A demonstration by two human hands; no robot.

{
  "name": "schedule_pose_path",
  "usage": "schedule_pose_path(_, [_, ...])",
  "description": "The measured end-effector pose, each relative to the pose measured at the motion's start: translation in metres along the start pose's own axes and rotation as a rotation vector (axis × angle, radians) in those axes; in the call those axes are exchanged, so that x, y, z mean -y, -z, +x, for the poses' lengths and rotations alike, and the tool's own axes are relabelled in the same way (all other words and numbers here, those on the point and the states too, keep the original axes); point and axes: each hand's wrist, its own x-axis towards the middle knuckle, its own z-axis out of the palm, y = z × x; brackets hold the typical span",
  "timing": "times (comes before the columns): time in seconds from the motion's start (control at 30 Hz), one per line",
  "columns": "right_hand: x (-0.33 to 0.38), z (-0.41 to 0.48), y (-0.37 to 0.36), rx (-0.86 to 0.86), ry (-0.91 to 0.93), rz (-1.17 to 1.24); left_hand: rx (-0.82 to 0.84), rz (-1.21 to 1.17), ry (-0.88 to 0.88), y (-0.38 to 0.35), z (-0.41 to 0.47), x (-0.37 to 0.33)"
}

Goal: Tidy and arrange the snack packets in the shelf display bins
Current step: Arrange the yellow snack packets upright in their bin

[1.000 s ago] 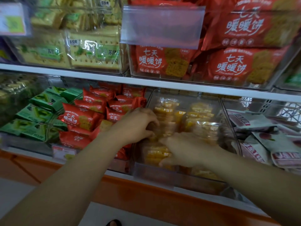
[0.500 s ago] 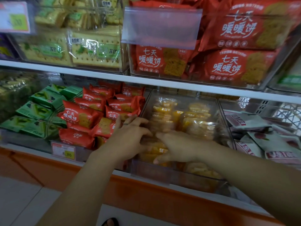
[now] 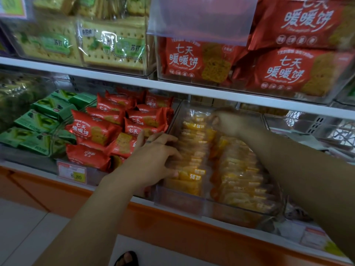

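Observation:
A clear display bin (image 3: 178,200) on the lower shelf holds two rows of small yellow snack packets (image 3: 240,181) standing on edge. My left hand (image 3: 153,156) reaches in from the left, its spread fingertips pressing against the left row near the front. My right hand (image 3: 232,121) is at the back of the same bin, over the far packets. It is motion-blurred with bent fingers, and whether it grips a packet cannot be made out.
Red packets (image 3: 92,129) fill the bin to the left, green packets (image 3: 44,120) lie beyond them. A price tag (image 3: 72,172) hangs on the front. The upper shelf edge (image 3: 115,79) sits low overhead, with a clear label holder (image 3: 199,18) hanging above.
My right hand has moved from the front of the yellow packets to the back of the bin. My left hand has stayed on the left row, fingers more spread.

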Motion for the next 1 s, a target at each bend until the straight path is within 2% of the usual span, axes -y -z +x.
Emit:
schedule_pose_path(0.1, [0.002, 0.016, -0.004, -0.007, -0.044, -0.137, -0.014, 0.001, -0.015, -0.002, -0.001, 0.002])
schedule_pose_path(0.23, [-0.005, 0.029, -0.013, -0.027, -0.099, -0.16, -0.016, 0.0, -0.027, -0.002, -0.001, 0.004])
schedule_pose_path(0.53, [0.005, 0.025, -0.013, -0.163, 0.045, 0.099, -0.018, -0.009, -0.038, -0.001, -0.001, 0.006])
schedule_pose_path(0.67, [0.017, 0.012, -0.011, -0.388, 0.12, 0.135, -0.01, -0.011, -0.038, -0.001, -0.001, 0.005])
schedule_pose_path(0.73, [0.023, 0.01, -0.014, -0.43, 0.167, 0.192, -0.001, -0.02, -0.04, 0.0, -0.001, 0.005])
schedule_pose_path(0.8, [0.024, 0.013, -0.018, -0.393, 0.202, 0.26, 0.011, -0.015, -0.042, 0.002, -0.002, 0.005])
schedule_pose_path(0.93, [0.025, 0.013, -0.026, -0.061, 0.157, 0.325, 0.046, -0.033, -0.04, 0.005, -0.005, 0.006])
schedule_pose_path(1.0, [0.023, 0.016, -0.021, 0.018, 0.139, 0.341, 0.051, -0.033, -0.039, 0.005, -0.006, 0.006])
